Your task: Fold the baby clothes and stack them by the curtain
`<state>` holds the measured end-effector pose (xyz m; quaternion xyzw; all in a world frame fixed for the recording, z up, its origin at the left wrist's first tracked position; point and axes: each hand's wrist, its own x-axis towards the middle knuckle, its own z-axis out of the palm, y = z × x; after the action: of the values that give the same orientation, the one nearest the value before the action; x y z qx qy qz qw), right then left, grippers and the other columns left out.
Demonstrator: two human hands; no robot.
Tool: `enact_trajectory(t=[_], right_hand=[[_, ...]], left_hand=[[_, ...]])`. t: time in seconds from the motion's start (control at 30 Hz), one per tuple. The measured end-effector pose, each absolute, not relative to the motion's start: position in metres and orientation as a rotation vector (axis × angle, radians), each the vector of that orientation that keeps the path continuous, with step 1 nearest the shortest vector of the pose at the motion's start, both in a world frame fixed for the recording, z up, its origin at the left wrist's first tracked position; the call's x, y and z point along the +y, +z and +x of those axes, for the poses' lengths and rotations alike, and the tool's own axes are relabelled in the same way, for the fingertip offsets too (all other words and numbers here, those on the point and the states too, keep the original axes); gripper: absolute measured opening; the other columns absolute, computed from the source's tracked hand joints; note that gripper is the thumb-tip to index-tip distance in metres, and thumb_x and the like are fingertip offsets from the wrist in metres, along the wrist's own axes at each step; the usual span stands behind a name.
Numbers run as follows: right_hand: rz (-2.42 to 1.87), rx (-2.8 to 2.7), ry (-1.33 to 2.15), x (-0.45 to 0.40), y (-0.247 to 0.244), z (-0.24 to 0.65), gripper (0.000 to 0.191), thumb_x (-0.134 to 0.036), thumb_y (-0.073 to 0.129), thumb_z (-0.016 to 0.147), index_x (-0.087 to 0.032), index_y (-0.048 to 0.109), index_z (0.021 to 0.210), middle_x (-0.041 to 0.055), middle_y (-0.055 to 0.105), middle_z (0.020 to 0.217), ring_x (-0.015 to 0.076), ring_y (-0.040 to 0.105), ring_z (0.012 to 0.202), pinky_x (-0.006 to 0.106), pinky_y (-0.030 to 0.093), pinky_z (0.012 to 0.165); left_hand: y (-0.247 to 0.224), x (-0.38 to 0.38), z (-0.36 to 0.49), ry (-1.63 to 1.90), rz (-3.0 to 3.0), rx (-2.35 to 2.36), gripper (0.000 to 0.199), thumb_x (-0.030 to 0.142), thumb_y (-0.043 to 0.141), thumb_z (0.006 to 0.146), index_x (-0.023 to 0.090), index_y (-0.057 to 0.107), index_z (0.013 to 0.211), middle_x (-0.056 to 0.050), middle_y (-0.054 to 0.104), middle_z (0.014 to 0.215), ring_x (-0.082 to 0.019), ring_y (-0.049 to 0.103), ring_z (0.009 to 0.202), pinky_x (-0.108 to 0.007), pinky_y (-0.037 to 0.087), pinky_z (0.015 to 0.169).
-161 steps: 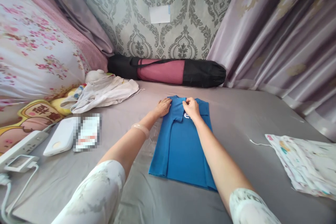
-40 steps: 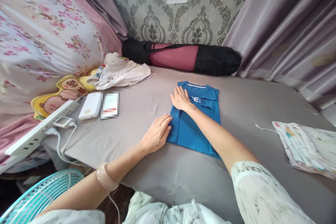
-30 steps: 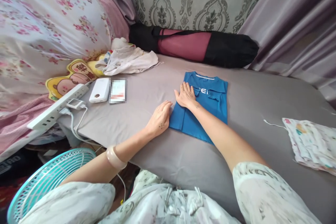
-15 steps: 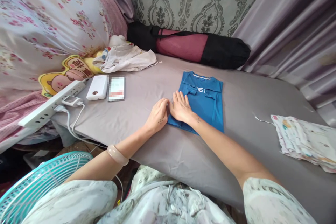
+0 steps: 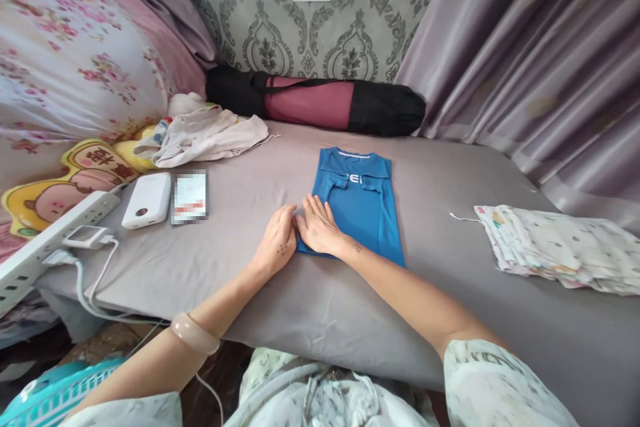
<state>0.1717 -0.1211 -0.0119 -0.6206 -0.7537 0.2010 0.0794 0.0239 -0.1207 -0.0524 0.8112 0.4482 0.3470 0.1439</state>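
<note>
A blue shirt [image 5: 357, 213] lies folded on the grey bed sheet, its collar toward the wall and both sleeves turned in over white letters. My right hand [image 5: 320, 225] lies on the shirt's left part near the lower corner, palm down with fingers stretched. Just left of it, my left hand [image 5: 278, 238] rests at the shirt's left edge, its fingers pressed together and bent. Whether cloth is between those fingers is hidden.
A black and red rolled bag [image 5: 310, 103] lies along the wall. Folded patterned cloth [image 5: 565, 250] is at the right. On the left are a white power bank [image 5: 147, 200], a power strip [image 5: 47, 240], a crumpled pale cloth [image 5: 210, 137] and a teal fan [image 5: 65, 393].
The view has turned to the right, so everything appears shifted left. Both hands stay at the shirt's left side in nearly the same pose.
</note>
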Motion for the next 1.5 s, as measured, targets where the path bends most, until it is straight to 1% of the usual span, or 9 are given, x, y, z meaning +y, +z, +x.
enact_trajectory(t=[0.27, 0.43, 0.6, 0.77, 0.9, 1.13, 1.27, 1.37, 1.5], right_hand=[[-2.105, -1.990, 0.441, -0.096, -0.005, 0.279, 0.069, -0.047, 0.009, 0.098, -0.007, 0.014, 0.154, 0.0104, 0.006, 0.161, 0.0220, 0.000, 0.148, 0.044, 0.001, 0.119], [-2.364, -1.810, 0.261, -0.058, -0.014, 0.332, 0.069, -0.044, 0.011, 0.099, -0.001, 0.017, 0.152, 0.0147, 0.009, 0.161, 0.0258, 0.005, 0.148, 0.046, 0.005, 0.119], [-2.381, -1.851, 0.125, -0.030, -0.022, 0.339, 0.068, -0.043, 0.015, 0.099, -0.001, 0.020, 0.152, 0.0153, 0.014, 0.160, 0.0266, 0.008, 0.148, 0.045, 0.005, 0.119], [-2.404, -1.885, 0.123, -0.022, -0.033, 0.335, 0.066, -0.042, 0.016, 0.100, -0.001, 0.022, 0.151, 0.0148, 0.016, 0.160, 0.0261, 0.010, 0.147, 0.042, 0.007, 0.118], [-2.408, -1.899, 0.134, -0.022, -0.037, 0.335, 0.066, -0.042, 0.016, 0.100, -0.001, 0.021, 0.151, 0.0152, 0.017, 0.159, 0.0265, 0.010, 0.147, 0.043, 0.007, 0.118], [-2.411, -1.908, 0.183, -0.019, -0.032, 0.336, 0.067, -0.043, 0.019, 0.099, 0.000, 0.024, 0.150, 0.0169, 0.018, 0.159, 0.0293, 0.014, 0.146, 0.046, 0.010, 0.117], [-2.344, -1.940, 0.091, -0.013, -0.026, 0.342, 0.062, -0.044, 0.022, 0.099, -0.003, 0.044, 0.140, 0.0201, 0.039, 0.149, 0.0318, 0.033, 0.138, 0.051, 0.016, 0.114], [-2.295, -1.902, -0.040, -0.004, -0.024, 0.350, 0.059, -0.043, 0.019, 0.100, -0.006, 0.050, 0.135, 0.0193, 0.051, 0.140, 0.0305, 0.044, 0.130, 0.049, 0.022, 0.112], [-2.246, -1.960, -0.093, 0.014, -0.030, 0.364, 0.062, -0.041, 0.018, 0.100, -0.003, 0.034, 0.146, 0.0158, 0.034, 0.153, 0.0273, 0.025, 0.143, 0.046, 0.012, 0.117]], left_hand=[[-0.035, -0.072, 0.038, 0.877, 2.260, 1.372, 0.040, 0.035, 0.036, 0.096, 0.015, 0.046, 0.128, -0.018, 0.056, 0.131, -0.025, 0.052, 0.126, -0.045, 0.042, 0.106], [-0.030, -0.011, 0.092, 0.797, 2.454, 1.302, 0.043, 0.032, 0.034, 0.096, 0.010, 0.044, 0.132, -0.021, 0.050, 0.139, -0.028, 0.042, 0.135, -0.046, 0.034, 0.112], [-0.030, 0.019, 0.146, 0.566, 2.559, 1.378, 0.054, 0.038, 0.030, 0.098, 0.006, 0.037, 0.141, -0.021, 0.035, 0.151, -0.032, 0.026, 0.144, -0.053, 0.024, 0.115], [-0.040, 0.024, 0.166, 0.274, 2.599, 1.455, 0.068, 0.049, 0.021, 0.098, 0.004, 0.030, 0.148, -0.017, 0.026, 0.156, -0.029, 0.018, 0.146, -0.045, 0.017, 0.119], [-0.045, 0.024, 0.167, 0.145, 2.619, 1.465, 0.072, 0.051, 0.017, 0.097, 0.003, 0.026, 0.150, -0.016, 0.021, 0.158, -0.029, 0.014, 0.147, -0.046, 0.013, 0.119], [-0.033, 0.025, 0.168, 0.164, 2.672, 1.461, 0.062, 0.050, 0.027, 0.096, 0.010, 0.038, 0.142, -0.018, 0.033, 0.153, -0.032, 0.027, 0.142, -0.056, 0.017, 0.114], [-0.022, 0.037, 0.169, 0.220, 2.681, 1.461, 0.060, 0.060, 0.035, 0.092, 0.011, 0.058, 0.119, -0.019, 0.054, 0.133, -0.033, 0.045, 0.128, -0.053, 0.027, 0.110], [-0.018, 0.051, 0.171, 0.333, 2.626, 1.532, 0.060, 0.060, 0.030, 0.094, 0.012, 0.059, 0.116, -0.017, 0.057, 0.130, -0.031, 0.048, 0.125, -0.048, 0.033, 0.107], [-0.023, 0.072, 0.178, 0.438, 2.691, 1.465, 0.059, 0.050, 0.026, 0.098, 0.011, 0.045, 0.138, -0.016, 0.041, 0.149, -0.028, 0.032, 0.140, -0.048, 0.020, 0.116]])
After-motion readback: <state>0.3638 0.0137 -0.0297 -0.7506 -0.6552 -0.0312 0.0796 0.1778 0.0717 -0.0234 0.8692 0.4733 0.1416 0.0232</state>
